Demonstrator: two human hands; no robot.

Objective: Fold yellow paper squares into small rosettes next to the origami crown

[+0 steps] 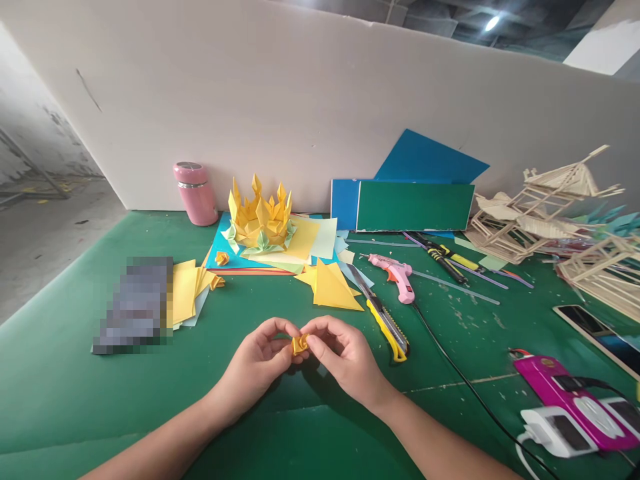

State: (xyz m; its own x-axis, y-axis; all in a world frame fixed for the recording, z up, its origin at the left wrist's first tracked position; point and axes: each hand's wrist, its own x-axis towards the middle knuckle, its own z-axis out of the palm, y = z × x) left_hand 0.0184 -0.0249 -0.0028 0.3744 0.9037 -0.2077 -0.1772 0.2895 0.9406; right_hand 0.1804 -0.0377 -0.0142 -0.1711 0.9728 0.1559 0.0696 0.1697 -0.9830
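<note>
Both my hands meet over the green table (75,400), pinching a small folded yellow paper piece (299,344) between their fingertips. My left hand (263,363) grips it from the left with curled fingers. My right hand (343,357) pinches it from the right. Just behind them lies a folded yellow paper triangle (331,288). Farther back a yellow origami crown (260,217) stands on blue and yellow paper sheets.
A yellow utility knife (383,317) and a pink glue gun (397,275) lie right of my hands, the cord trailing forward. A pink flask (195,193), yellow folded sheets (187,288), stick models (545,207), screwdrivers (447,257), a phone (597,337) and a magenta power strip (570,407) surround them.
</note>
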